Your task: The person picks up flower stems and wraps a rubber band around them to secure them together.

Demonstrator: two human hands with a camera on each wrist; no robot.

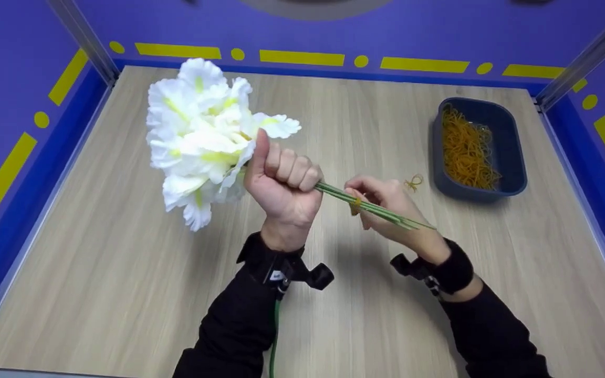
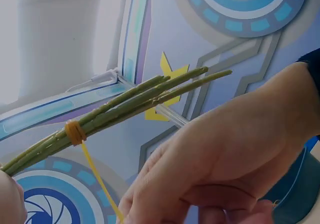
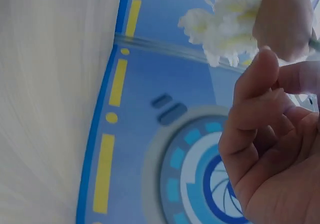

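Observation:
A bunch of white artificial flowers (image 1: pixel 200 142) with yellow-streaked petals is in my left hand (image 1: pixel 285 181), whose fingers wrap around the green stems (image 1: pixel 334 191) just below the blooms. The stem ends slant down to the right. An orange rubber band (image 2: pixel 76 133) is wound in several turns around the stems. From it a thin stretched strand (image 2: pixel 99 176) runs to the fingertips of my right hand (image 1: pixel 394 205), which pinch it beneath the stems. In the right wrist view the right hand's fingers are bent, and its grip on the strand is hidden.
A dark blue box (image 1: pixel 512 152) holding a heap of rubber bands (image 1: pixel 465 152) stands at the back right of the wooden table (image 1: pixel 124 262). A few loose rubber bands (image 1: pixel 414 182) lie beside it. Blue panels (image 1: pixel 302 37) border the table. A green cable (image 1: pixel 275 336) runs along my left forearm.

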